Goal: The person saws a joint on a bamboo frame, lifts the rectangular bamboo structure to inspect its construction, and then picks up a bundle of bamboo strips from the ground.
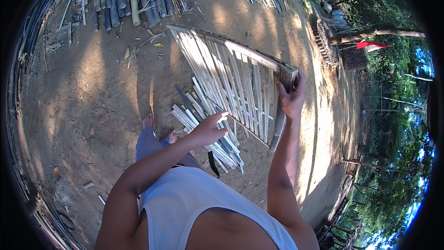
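Slat panel held at its right end, left hand free above the loose strips

My right hand (292, 98) has its fingers clamped on the near right corner of the bamboo slat panel (231, 76), whose long axis runs away to the far left. My left hand (209, 129) hovers, fingers apart and empty, over the loose bamboo strips (203, 125) on the dirt ground (83, 102), nearer them than the right.

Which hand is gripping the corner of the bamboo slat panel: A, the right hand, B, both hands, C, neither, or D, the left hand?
A: the right hand clasps the end corner of the bamboo slat panel, while the left hand hovers open over the loose bamboo strips on the ground.
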{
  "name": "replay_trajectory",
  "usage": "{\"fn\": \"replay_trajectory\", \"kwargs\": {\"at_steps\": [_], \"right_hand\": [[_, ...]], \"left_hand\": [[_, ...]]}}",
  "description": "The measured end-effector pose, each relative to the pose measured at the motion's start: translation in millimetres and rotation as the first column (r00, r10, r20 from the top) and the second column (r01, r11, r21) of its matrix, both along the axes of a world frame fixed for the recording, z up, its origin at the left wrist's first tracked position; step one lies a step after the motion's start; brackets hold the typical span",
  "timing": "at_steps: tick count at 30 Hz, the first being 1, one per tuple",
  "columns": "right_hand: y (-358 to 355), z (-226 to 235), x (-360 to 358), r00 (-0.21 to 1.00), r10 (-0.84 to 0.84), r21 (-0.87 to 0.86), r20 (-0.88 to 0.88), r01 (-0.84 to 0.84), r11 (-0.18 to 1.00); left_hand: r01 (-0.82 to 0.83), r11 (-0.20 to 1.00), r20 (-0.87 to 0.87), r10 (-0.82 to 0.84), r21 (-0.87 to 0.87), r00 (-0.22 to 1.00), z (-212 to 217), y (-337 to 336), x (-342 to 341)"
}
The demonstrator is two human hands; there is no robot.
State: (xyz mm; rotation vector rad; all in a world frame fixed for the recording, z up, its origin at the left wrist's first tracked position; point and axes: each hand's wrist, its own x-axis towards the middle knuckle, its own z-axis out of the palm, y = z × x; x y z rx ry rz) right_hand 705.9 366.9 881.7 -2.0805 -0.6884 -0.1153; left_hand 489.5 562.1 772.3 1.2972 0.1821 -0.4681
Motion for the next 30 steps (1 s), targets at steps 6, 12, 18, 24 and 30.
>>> {"fn": "replay_trajectory", "kwargs": {"at_steps": [6,12,18,24,30], "right_hand": [[-15.6,14.7,-8.3,0.993,-0.038,-0.136,-0.112,0.022,0.99],[-28.6,16.0,-61.5,0.99,-0.089,-0.006,-0.106,0.089,0.996],[-61.4,5.0,-123.9,0.987,-0.126,-0.017,-0.096,0.125,0.992],[-87.2,-0.7,-180.2,0.976,-0.216,-0.097,0.022,0.217,0.971],[-94.6,-0.8,-230.1,0.93,-0.366,-0.192,0.023,0.364,0.912]], "left_hand": [[-0.083,0.995,0.05,0.08,0.055,0.995,-46.7,12.7,-22.5],[-0.15,0.91,0.179,0.085,0.388,0.98,-9.7,42.9,6.7],[-0.368,0.547,0.52,-0.15,0.752,0.841,-6.2,71.4,67.6],[-0.334,0.23,0.404,-0.592,0.914,0.697,-26.4,89.4,111.1],[-0.092,0.426,0.401,-0.728,0.9,0.557,-72.4,103.2,129.9]]}}
